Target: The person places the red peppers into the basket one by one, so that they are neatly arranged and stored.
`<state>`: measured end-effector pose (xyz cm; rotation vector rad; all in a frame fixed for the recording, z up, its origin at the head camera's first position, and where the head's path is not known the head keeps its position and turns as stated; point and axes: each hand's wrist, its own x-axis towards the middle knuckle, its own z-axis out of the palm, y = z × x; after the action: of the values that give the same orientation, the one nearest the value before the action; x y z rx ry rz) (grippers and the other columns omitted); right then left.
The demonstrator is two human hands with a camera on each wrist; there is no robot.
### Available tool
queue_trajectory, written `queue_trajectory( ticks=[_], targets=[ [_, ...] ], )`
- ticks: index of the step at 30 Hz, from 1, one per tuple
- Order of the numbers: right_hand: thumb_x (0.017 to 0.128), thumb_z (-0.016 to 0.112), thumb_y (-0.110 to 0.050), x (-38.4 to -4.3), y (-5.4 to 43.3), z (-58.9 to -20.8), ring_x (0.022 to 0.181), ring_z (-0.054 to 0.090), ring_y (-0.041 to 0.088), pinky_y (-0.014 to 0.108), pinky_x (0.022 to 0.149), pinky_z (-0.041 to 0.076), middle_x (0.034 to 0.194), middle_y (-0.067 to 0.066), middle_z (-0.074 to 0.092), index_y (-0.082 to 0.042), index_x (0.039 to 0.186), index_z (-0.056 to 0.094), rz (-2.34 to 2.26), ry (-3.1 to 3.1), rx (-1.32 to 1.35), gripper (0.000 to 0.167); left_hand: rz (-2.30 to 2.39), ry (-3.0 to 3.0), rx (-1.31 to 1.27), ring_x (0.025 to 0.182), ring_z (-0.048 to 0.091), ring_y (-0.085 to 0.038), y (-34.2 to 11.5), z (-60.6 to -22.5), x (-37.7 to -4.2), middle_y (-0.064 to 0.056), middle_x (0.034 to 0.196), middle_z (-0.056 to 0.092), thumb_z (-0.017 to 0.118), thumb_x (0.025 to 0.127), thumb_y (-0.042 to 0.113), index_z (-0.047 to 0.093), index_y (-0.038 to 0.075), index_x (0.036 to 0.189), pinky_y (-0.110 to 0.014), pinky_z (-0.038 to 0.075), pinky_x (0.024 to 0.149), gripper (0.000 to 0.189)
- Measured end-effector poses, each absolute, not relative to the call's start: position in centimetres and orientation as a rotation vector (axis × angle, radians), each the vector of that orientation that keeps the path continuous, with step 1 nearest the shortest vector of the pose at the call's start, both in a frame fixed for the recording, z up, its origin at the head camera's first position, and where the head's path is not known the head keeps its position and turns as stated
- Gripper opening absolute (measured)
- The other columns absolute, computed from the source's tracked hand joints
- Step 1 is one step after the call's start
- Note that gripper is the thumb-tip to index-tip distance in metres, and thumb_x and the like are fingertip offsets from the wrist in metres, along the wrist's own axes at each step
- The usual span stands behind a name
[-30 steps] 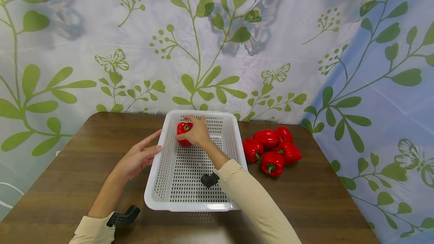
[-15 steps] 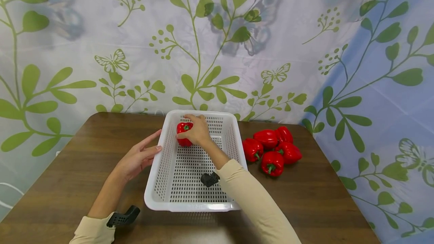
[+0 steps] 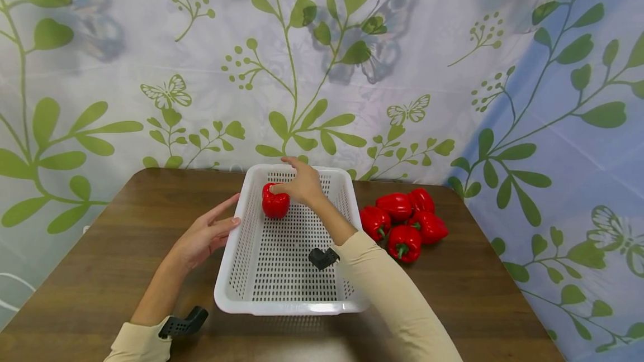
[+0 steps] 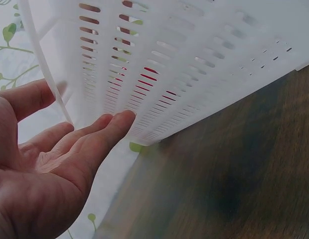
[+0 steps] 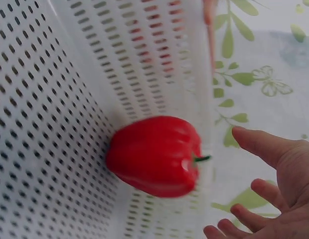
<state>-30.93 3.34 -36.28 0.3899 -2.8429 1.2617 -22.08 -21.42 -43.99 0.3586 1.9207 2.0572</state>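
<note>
A glossy red bell pepper (image 5: 157, 157) with a green stem stands on the floor of the white perforated basket (image 3: 289, 308), in its far left corner. My right hand (image 3: 302, 183) hovers over the basket beside the pepper; in the right wrist view its spread fingers are apart from the stem end. My left hand (image 3: 203, 233) has its fingers extended along the basket's left wall, fingertips at the rim. In the left wrist view the fingers (image 4: 102, 134) lie against the slotted outer wall, and red shows through the slots.
Several more red bell peppers (image 3: 404, 242) lie in a group on the brown wooden table (image 3: 473, 295), right of the basket. A cloth (image 3: 322, 60) printed with leaves and butterflies hangs behind the table and along its right side.
My right hand has let go of the pepper in the basket and moved up and to the right, its fingers spreading. The left hand and the basket stay put.
</note>
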Motion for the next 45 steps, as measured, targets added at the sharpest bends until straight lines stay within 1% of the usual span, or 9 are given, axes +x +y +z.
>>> queue_trajectory(
  ticks=[4, 8, 11, 17, 19, 26, 37, 40, 45],
  targets=[
    [0.08, 0.085, -0.03, -30.7, 5.0, -34.7, 0.137, 0.05, 0.035, 0.052, 0.105, 0.049, 0.148, 0.014, 0.055, -0.021, 0.15, 0.05, 1.27, -2.831, 0.43, 0.079, 2.061, 1.919, 0.359, 0.116, 0.07, -0.027, -21.4, -44.0, -22.1, -0.016, 0.14, 0.062, 0.054, 0.105, 0.018, 0.018, 0.02, 0.164, -0.036, 0.059, 0.093, 0.069],
    [0.081, 0.084, -0.032, -30.2, 6.8, -33.2, 0.136, 0.051, 0.03, 0.051, 0.103, 0.051, 0.146, 0.012, 0.056, -0.022, 0.15, 0.05, 1.276, -2.826, 0.455, 0.078, 2.062, 1.916, 0.358, 0.116, 0.07, -0.027, -21.4, -44.0, -22.2, -0.017, 0.139, 0.062, 0.054, 0.105, 0.018, 0.018, 0.019, 0.164, -0.036, 0.059, 0.093, 0.069],
    [0.081, 0.084, -0.034, -29.7, 8.2, -32.2, 0.137, 0.051, 0.029, 0.051, 0.104, 0.051, 0.147, 0.01, 0.055, -0.024, 0.15, 0.049, 1.261, -2.843, 0.472, 0.079, 2.059, 1.914, 0.355, 0.116, 0.07, -0.027, -21.4, -44.0, -22.2, -0.018, 0.14, 0.061, 0.054, 0.105, 0.018, 0.018, 0.019, 0.164, -0.036, 0.059, 0.093, 0.069],
    [0.083, 0.083, -0.036, -28.8, 11.3, -30.9, 0.137, 0.051, 0.032, 0.054, 0.104, 0.05, 0.15, 0.01, 0.053, -0.028, 0.152, 0.046, 1.248, -2.872, 0.503, 0.079, 2.053, 1.925, 0.349, 0.117, 0.07, -0.028, -21.3, -44.0, -22.2, -0.021, 0.142, 0.059, 0.055, 0.105, 0.019, 0.018, 0.02, 0.164, -0.036, 0.059, 0.093, 0.07],
    [0.084, 0.082, -0.036, -28.5, 12.3, -30.6, 0.138, 0.05, 0.033, 0.056, 0.105, 0.049, 0.15, 0.012, 0.053, -0.028, 0.153, 0.045, 1.243, -2.883, 0.504, 0.079, 2.054, 1.927, 0.345, 0.116, 0.07, -0.028, -21.3, -44.0, -22.3, -0.021, 0.142, 0.059, 0.055, 0.105, 0.019, 0.018, 0.02, 0.164, -0.036, 0.059, 0.093, 0.07],
    [0.085, 0.081, -0.037, -27.5, 15.6, -30.5, 0.14, 0.047, 0.035, 0.06, 0.109, 0.044, 0.151, 0.013, 0.05, -0.029, 0.154, 0.043, 1.235, -2.924, 0.469, 0.08, 2.063, 1.928, 0.329, 0.115, 0.07, -0.026, -21.4, -44.0, -22.2, -0.016, 0.14, 0.061, 0.056, 0.105, 0.019, 0.019, 0.02, 0.164, -0.036, 0.06, 0.092, 0.07],
    [0.087, 0.08, -0.032, -26.3, 20.9, -31.1, 0.144, 0.041, 0.042, 0.063, 0.115, 0.037, 0.157, 0.018, 0.042, -0.027, 0.157, 0.038, 1.158, -3.03, 0.473, 0.082, 2.066, 1.911, 0.342, 0.117, 0.07, -0.027, -21.4, -44.0, -22.2, -0.016, 0.141, 0.061, 0.056, 0.105, 0.019, 0.018, 0.02, 0.164, -0.035, 0.059, 0.093, 0.07],
    [0.087, 0.08, -0.035, -26.0, 22.5, -31.4, 0.145, 0.04, 0.044, 0.065, 0.114, 0.036, 0.158, 0.021, 0.041, -0.025, 0.158, 0.037, 1.138, -3.059, 0.48, 0.083, 2.068, 1.911, 0.344, 0.116, 0.07, -0.028, -21.4, -44.0, -22.2, -0.016, 0.141, 0.061, 0.056, 0.105, 0.018, 0.019, 0.02, 0.164, -0.036, 0.059, 0.092, 0.07],
    [0.089, 0.078, -0.034, -25.4, 24.9, -32.0, 0.145, 0.038, 0.046, 0.068, 0.11, 0.039, 0.157, 0.022, 0.041, -0.023, 0.158, 0.036, 1.133, -3.11, 0.454, 0.082, 2.071, 1.907, 0.339, 0.116, 0.07, -0.028, -21.5, -44.1, -22.1, -0.017, 0.142, 0.06, 0.056, 0.105, 0.019, 0.019, 0.02, 0.164, -0.038, 0.06, 0.092, 0.07]
  ],
)
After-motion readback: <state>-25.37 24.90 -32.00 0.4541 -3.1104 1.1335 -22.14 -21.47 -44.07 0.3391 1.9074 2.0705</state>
